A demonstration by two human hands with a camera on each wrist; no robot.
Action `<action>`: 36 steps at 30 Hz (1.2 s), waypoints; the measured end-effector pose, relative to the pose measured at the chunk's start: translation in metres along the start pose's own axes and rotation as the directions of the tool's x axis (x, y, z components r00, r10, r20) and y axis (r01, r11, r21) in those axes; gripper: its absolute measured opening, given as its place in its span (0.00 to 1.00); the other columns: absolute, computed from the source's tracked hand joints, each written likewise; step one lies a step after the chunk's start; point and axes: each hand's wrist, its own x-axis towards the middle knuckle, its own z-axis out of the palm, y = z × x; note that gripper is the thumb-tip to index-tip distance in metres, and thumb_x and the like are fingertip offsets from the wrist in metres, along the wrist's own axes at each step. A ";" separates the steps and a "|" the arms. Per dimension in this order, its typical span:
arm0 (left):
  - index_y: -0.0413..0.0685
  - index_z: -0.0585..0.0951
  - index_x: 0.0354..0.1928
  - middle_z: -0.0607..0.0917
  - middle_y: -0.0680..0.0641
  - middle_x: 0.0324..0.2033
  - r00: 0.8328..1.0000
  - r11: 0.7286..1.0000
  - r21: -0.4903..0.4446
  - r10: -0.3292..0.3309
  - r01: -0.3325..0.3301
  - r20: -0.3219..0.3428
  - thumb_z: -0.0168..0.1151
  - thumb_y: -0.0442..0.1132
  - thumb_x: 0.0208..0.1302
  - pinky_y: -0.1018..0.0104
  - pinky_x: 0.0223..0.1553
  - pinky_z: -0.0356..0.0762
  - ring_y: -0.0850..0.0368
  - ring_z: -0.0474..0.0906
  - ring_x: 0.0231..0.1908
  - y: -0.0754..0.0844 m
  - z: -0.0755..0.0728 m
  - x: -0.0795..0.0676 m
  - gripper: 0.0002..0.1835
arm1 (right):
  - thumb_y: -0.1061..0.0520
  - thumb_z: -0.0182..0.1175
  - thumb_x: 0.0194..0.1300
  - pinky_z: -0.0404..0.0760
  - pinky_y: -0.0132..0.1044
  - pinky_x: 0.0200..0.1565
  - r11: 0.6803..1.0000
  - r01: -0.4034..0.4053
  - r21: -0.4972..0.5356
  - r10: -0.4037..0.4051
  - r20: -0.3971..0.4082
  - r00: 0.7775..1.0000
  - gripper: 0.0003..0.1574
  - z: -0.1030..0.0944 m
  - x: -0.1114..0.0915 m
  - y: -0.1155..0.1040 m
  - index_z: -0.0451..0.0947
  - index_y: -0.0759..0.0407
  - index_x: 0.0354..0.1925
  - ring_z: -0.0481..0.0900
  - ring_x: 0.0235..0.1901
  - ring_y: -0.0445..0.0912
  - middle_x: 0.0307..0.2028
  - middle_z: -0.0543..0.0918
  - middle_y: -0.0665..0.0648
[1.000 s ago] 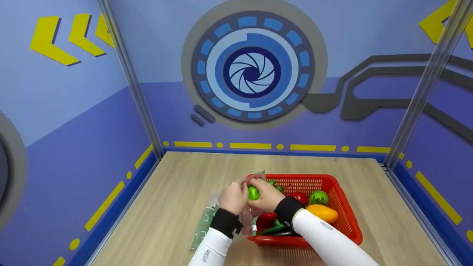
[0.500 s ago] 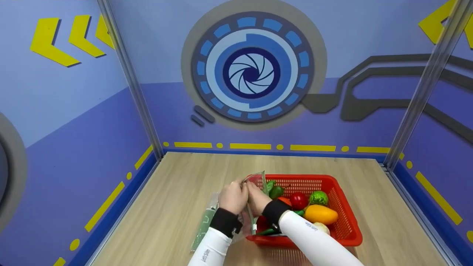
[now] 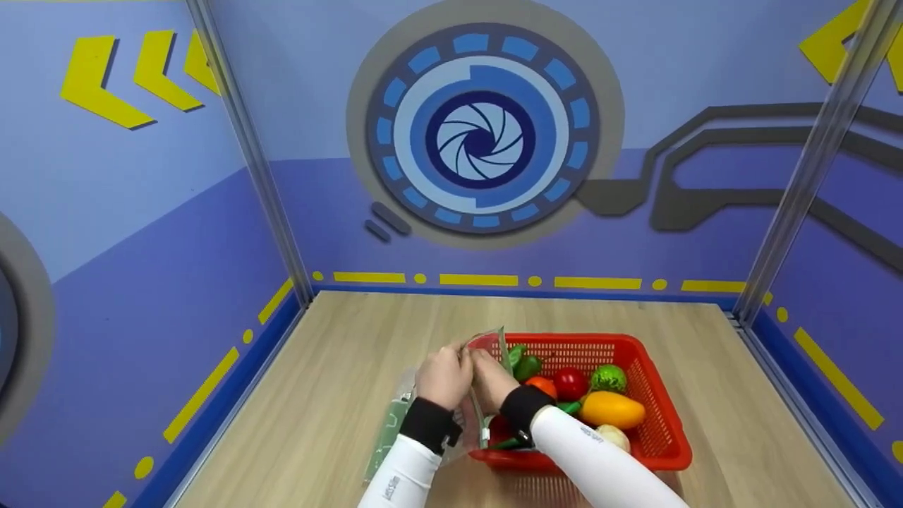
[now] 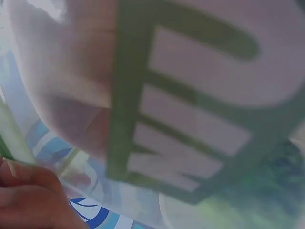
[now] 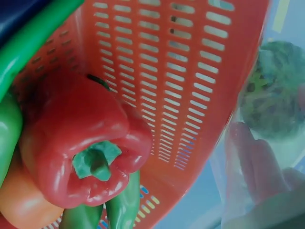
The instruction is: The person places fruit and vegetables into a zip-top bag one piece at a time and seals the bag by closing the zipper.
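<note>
In the head view my left hand pinches the edge of a clear zip bag by the basket's left side. In the left wrist view its fingers hold that edge, and green lettering covers the near plastic. My right hand has its fingers down at the bag's mouth, mostly hidden by the plastic and the left hand. A round, leafy-looking green vegetable shows blurred through the plastic in the right wrist view. Just below it are fingers; whether they grip it is unclear.
A red slotted basket holds a red bell pepper, a red round piece, a mottled green ball, a long yellow-orange piece and several others. A flat green-printed bag lies left of the hands.
A second ago my right hand held the bright green vegetable at the bag's mouth; then it moved left and down into the mouth. My left hand has stayed put.
</note>
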 end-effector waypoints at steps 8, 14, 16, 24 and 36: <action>0.40 0.89 0.47 0.92 0.37 0.37 1.000 1.000 -0.005 0.002 -0.002 -0.006 0.62 0.36 0.69 0.49 0.32 0.84 0.41 0.90 0.34 0.000 -0.002 0.001 0.11 | 0.65 0.62 0.64 0.78 0.57 0.59 0.963 -0.133 0.235 0.136 0.004 0.991 0.27 -0.001 0.000 0.002 0.74 0.70 0.61 0.81 0.56 0.63 0.55 0.82 0.70; 0.39 0.88 0.48 0.92 0.38 0.38 1.000 1.000 -0.022 -0.010 0.010 -0.010 0.63 0.36 0.69 0.52 0.31 0.84 0.43 0.89 0.31 0.000 -0.006 0.001 0.11 | 0.66 0.62 0.60 0.85 0.46 0.47 0.969 -0.096 0.227 0.079 0.082 0.994 0.18 -0.002 0.002 -0.001 0.83 0.64 0.51 0.87 0.42 0.52 0.43 0.89 0.60; 0.40 0.88 0.48 0.92 0.39 0.38 1.000 1.000 -0.024 -0.014 0.013 -0.007 0.62 0.35 0.69 0.52 0.30 0.84 0.44 0.89 0.31 0.000 -0.006 0.002 0.11 | 0.65 0.61 0.62 0.85 0.45 0.47 0.968 -0.086 0.235 0.066 0.089 0.994 0.16 -0.003 0.002 -0.002 0.85 0.63 0.49 0.87 0.42 0.52 0.42 0.90 0.60; 0.41 0.89 0.49 0.92 0.40 0.41 0.999 0.999 -0.036 -0.037 0.037 0.002 0.62 0.36 0.69 0.51 0.31 0.84 0.45 0.89 0.32 -0.002 -0.005 0.003 0.12 | 0.60 0.60 0.73 0.83 0.52 0.54 0.923 -0.165 0.346 0.144 0.086 0.986 0.14 -0.008 -0.004 0.007 0.85 0.60 0.53 0.87 0.47 0.54 0.48 0.90 0.60; 0.42 0.89 0.47 0.92 0.41 0.35 1.000 1.000 0.006 -0.020 0.020 -0.016 0.63 0.37 0.68 0.49 0.31 0.83 0.42 0.89 0.32 -0.004 0.000 0.001 0.11 | 0.65 0.58 0.73 0.78 0.30 0.29 0.791 -0.187 0.582 0.314 -0.124 0.941 0.09 -0.054 -0.028 0.038 0.84 0.64 0.45 0.80 0.27 0.45 0.34 0.87 0.67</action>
